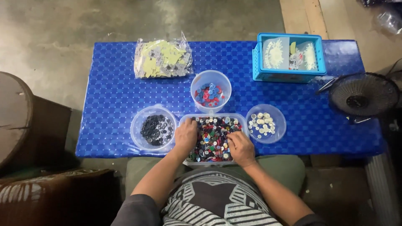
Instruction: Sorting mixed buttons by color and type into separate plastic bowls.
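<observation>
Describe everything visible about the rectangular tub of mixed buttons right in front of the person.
The rectangular tub looks like clear plastic, lying flat at the near edge of the blue table. It is filled with mixed buttons in many colours. The left hand and right hand both rest in the buttons. Three round containers stand close around it.

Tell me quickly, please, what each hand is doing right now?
Left hand: in the tray of mixed buttons, grip cannot be told.
Right hand: same tray, grip cannot be told.

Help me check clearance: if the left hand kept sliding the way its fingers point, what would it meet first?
Probably the tray's far wall; the left hand points away across the mixed buttons. Beyond stands the tub of red and blue buttons.
</observation>
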